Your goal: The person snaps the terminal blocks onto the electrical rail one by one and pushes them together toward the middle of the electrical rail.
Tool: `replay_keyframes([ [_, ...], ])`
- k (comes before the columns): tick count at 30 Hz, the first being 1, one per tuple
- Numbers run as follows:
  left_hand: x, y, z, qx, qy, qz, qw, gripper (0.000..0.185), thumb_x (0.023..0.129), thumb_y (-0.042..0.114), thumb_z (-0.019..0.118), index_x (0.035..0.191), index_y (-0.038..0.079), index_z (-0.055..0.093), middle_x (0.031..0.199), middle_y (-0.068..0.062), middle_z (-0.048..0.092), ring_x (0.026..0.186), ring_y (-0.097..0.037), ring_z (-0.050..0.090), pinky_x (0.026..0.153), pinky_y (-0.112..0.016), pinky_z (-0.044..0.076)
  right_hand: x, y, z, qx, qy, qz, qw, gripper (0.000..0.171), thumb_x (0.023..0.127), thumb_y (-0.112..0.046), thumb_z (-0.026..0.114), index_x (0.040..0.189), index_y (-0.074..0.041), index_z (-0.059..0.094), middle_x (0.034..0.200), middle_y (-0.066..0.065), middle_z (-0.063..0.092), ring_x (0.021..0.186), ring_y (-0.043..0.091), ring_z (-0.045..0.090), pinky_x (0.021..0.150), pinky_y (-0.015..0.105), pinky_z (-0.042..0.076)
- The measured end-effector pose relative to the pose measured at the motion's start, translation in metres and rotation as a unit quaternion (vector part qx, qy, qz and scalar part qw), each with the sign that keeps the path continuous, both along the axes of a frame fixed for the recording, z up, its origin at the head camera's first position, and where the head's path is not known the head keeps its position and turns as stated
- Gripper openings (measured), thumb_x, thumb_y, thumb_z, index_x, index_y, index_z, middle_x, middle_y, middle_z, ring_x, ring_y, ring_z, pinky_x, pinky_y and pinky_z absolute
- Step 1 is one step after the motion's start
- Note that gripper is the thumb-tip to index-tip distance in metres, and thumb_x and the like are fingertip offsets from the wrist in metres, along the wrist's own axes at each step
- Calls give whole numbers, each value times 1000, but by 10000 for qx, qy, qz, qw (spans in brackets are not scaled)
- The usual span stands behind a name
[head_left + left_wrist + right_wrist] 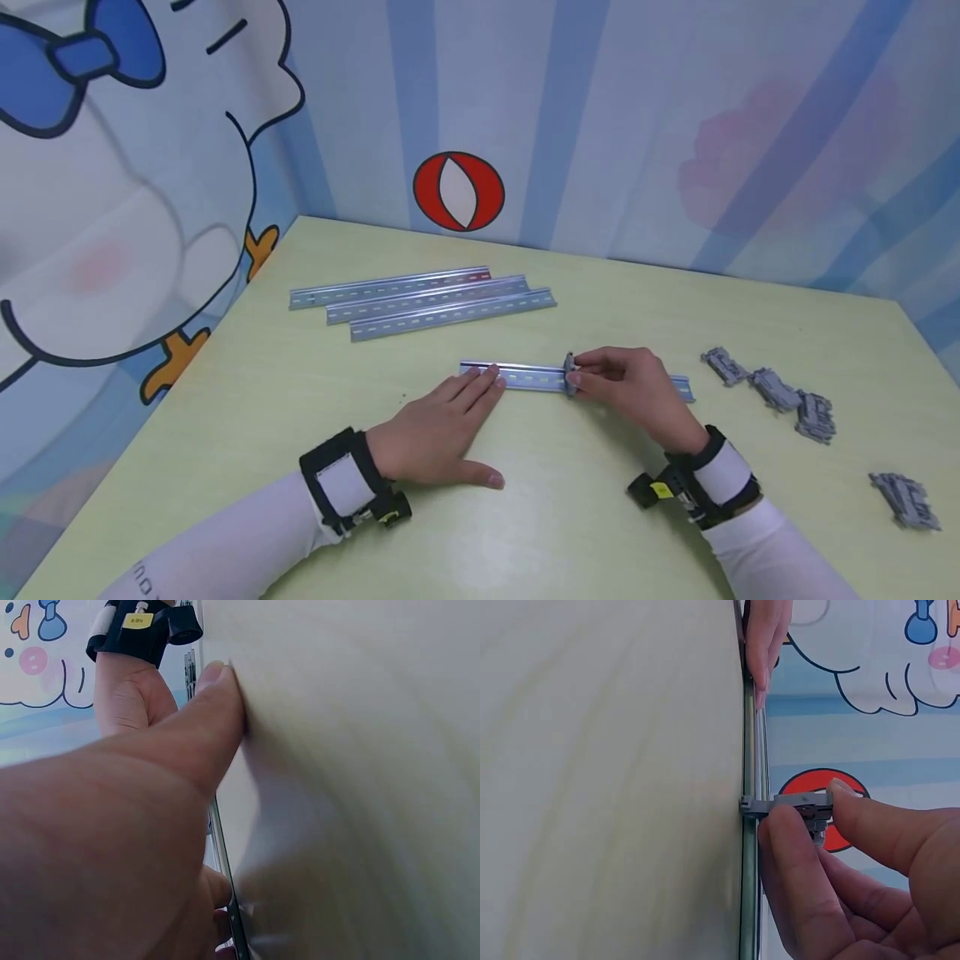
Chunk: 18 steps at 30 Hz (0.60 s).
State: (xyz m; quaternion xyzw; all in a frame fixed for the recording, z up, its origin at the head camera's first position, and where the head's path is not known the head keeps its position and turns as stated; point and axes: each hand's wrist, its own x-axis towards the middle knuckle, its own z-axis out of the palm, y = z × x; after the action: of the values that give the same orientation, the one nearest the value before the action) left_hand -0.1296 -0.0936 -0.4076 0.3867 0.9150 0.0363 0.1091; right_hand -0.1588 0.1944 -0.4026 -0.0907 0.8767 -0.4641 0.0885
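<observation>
On the table, largest item to smallest, as I find it:

Table [600,517]: pale green top, set against a cartoon-printed wall; both my forearms lie over it.

Spare rails [420,300]: three metal rails side by side at the far left, well apart from my hands.

Working rail [528,377]: lies flat at mid-table, running left to right between my two hands.

Left hand [442,425]: flat, fingers straight — fingertips press the left end of the working rail, thumb spread on the table.

Right hand [637,392]: fingers and thumb curled, pinching one grey clip [571,374].

Grey clip: stands upright across the working rail near its middle, touching it — the right wrist view shows its foot against the rail's edge.

Loose clips [780,392]: a small row at the right of the table, with a separate cluster [903,500] nearer the right edge.
</observation>
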Motion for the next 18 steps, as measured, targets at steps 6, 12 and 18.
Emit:
replay_keyframes([
  [6, -1, 0, 2, -11, 46, -20, 10000, 110, 83, 79, 46, 157, 7, 8, 164, -11, 0, 151, -27, 3, 121, -39, 12, 0, -3, 1, 33, 9, -1, 10000, 39, 90, -38, 70, 118, -10, 69, 99, 4, 74, 88, 15, 70, 66, 27, 52],
  [12, -1, -1, 0, 10, 87, -25, 10000, 111, 83, 79, 45, 157, 6, 8, 164, -12, 1, 151, -28, 5, 121, -38, 12, 0, -3, 4, -76, -161, 4, 9998, 38, 93, -38, 66, 118, -10, 68, 103, 5, 73, 86, 16, 72, 70, 30, 56],
  [18, -1, 0, -2, -21, 117, -32, 9999, 111, 83, 80, 44, 157, 6, 7, 164, -11, -1, 151, -27, 3, 121, -38, 11, -1, 11, 12, -165, 123, 8, 9998, 38, 95, -34, 64, 119, -5, 67, 100, 10, 73, 84, 21, 72, 74, 34, 59],
])
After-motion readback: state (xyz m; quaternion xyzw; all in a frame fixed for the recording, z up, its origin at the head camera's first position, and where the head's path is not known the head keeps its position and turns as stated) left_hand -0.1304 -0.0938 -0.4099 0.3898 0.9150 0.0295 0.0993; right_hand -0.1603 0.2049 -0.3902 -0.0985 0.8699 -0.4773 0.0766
